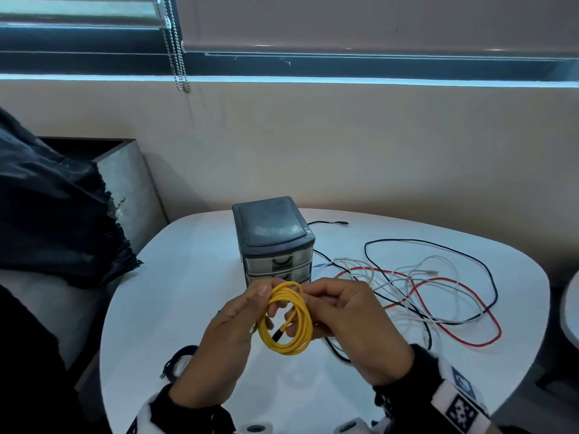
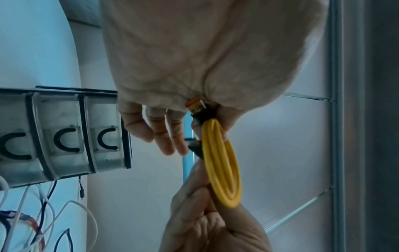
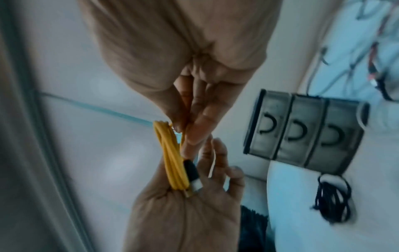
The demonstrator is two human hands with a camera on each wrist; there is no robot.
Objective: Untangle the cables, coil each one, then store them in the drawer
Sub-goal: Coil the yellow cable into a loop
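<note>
both hands: left hand (image 1: 230,333) and right hand (image 1: 351,327) are pinching the coiled yellow cable (image 1: 286,317)
drawer unit (image 1: 274,239): sitting at 12 o'clock

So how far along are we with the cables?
Done: one black coil lies on the table at the near left. In hand: the yellow cable is wound into loops, held by the left hand and the right hand. Left: the red cable, white and dark cables lie loose and overlapping; the drawer unit looks closed, nothing visibly stored.
</note>
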